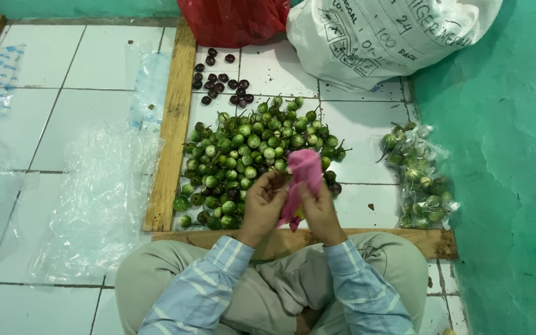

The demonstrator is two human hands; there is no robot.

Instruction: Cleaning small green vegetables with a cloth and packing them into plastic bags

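I sit cross-legged on the white tiled floor (57, 124), and both my hands are up in front of me, working a pink cloth (303, 177). My left hand (263, 201) is curled closed around the cloth's left side, fingers bunched over what seems to be one small round green eggplant hidden inside it; I cannot see the fruit itself clearly. My right hand (319, 208) pinches the cloth's right edge, thumb and fingers drawn tight, with the cloth's tail hanging down between my wrists.

Right behind the cloth lies the big heap of small green round eggplants with stems (249, 155), penned in by a frame of pale wooden planks (172, 124). Judging by its size, most of the work is still ahead: the heap is broad and thick. Beyond it, a loose scatter of dark purple round eggplants (221, 80) sits apart, which I take as sorted out. To my right, near the green wall (510, 155), one clear plastic bag filled with green eggplants (420, 177) lies finished, the only packed bag I can see. On my left, empty clear plastic bags (94, 198) lie spread on the tiles, unused. A red plastic sack (231, 22) and a large white woven sack (386, 34) stand at the far end.
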